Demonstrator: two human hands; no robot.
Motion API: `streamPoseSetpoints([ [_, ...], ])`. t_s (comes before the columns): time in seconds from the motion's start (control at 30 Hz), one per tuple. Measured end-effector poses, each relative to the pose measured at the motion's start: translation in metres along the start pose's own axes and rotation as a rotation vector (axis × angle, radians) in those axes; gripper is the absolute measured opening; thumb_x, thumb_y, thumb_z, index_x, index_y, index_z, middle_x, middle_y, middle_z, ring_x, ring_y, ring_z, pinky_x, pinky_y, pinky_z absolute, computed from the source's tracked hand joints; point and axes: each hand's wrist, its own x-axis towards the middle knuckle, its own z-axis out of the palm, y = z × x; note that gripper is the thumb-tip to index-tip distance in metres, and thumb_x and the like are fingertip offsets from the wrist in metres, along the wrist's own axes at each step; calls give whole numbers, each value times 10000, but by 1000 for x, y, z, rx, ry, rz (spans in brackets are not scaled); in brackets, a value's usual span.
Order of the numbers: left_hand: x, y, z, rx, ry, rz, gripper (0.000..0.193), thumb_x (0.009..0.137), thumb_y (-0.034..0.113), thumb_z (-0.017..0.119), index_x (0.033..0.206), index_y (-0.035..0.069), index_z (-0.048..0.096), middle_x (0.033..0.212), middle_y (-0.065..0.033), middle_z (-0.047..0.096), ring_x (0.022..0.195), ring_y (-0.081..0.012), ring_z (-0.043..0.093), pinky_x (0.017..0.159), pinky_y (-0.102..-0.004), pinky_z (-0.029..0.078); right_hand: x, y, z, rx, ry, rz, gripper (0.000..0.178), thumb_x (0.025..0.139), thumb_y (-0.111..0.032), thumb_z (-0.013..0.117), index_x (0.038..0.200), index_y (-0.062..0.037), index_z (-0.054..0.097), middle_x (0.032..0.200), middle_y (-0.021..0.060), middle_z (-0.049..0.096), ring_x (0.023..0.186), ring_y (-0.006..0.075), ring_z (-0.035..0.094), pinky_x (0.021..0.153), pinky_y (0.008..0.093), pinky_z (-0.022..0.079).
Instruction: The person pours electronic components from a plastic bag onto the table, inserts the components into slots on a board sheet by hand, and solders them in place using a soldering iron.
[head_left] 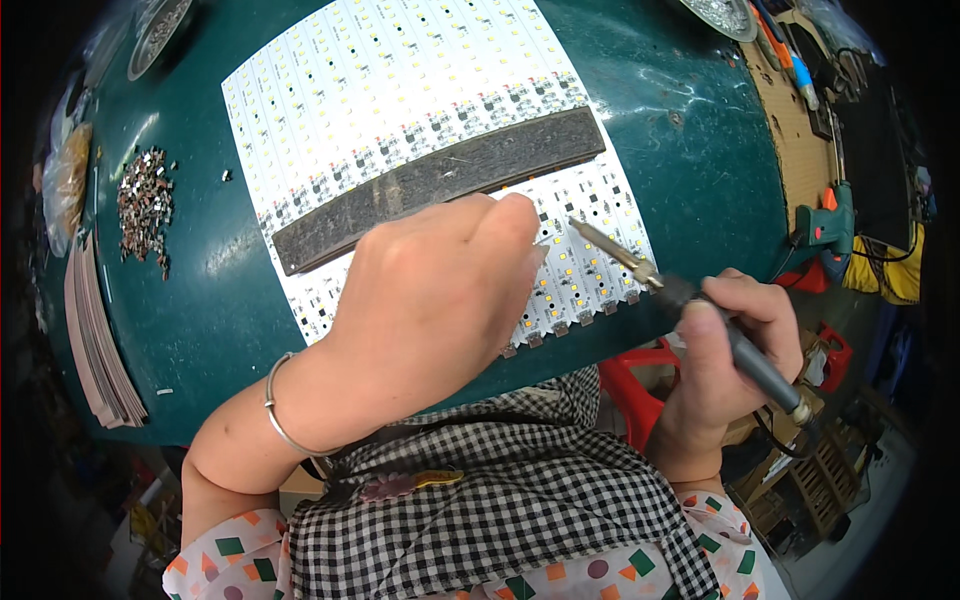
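The dark bar (pixel 440 180) lies across the white circuit board (pixel 400 90), probably weighing it flat. Nearside of the bar, the left hand (pixel 430 300) curls closed — contents hidden; the right hand (pixel 700 390) grips a soldering iron (pixel 685 295) penlike, presumably for control.

Dark bar (pixel 440 180) across board (pixel 400 60), room rightward

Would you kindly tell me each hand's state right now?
Left hand: curled, but whether it holds anything cannot be told.
Right hand: closed around a soldering iron.
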Motion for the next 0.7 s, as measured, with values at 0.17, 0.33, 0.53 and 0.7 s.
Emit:
streamPoseSetpoints([
  [0.17, -7, -7, -5, -40, 102, 3, 114, 778, -10, 700, 815, 37, 602, 673, -93, 599, 545, -214, 591, 491, -298, 450, -2, 2, -2, 115, 21, 54, 221, 689, -4, 777, 866, 34, 649, 660, 65, 602, 529, 85, 491, 493, 209, 350],
  [0.33, -13, -6, -5, -65, 4, -90, 93, 790, -3, 697, 825, 27, 616, 687, -112, 614, 532, -228, 588, 498, -297, 458, -1, 4, 7, 24, -103, -7, 242, 669, -11, 804, 851, 34, 651, 620, 46, 580, 498, 66, 460, 460, 203, 304],
  [0.53, -12, -9, -2, -33, -21, -61, 89, 795, 14, 691, 825, 40, 611, 695, -116, 621, 569, -273, 610, 511, -333, 474, 0, 4, 9, 41, -131, -57, 236, 663, 0, 802, 840, 34, 649, 590, 53, 568, 469, 78, 463, 437, 214, 309],
  [0.7, -11, -10, 3, -9, -20, -36, 105, 791, 29, 696, 805, 51, 595, 687, -112, 614, 590, -289, 616, 518, -352, 481, 2, -4, 9, -11, -191, -109, 245, 665, 4, 798, 854, 38, 646, 593, 64, 578, 471, 96, 486, 441, 216, 338],
])
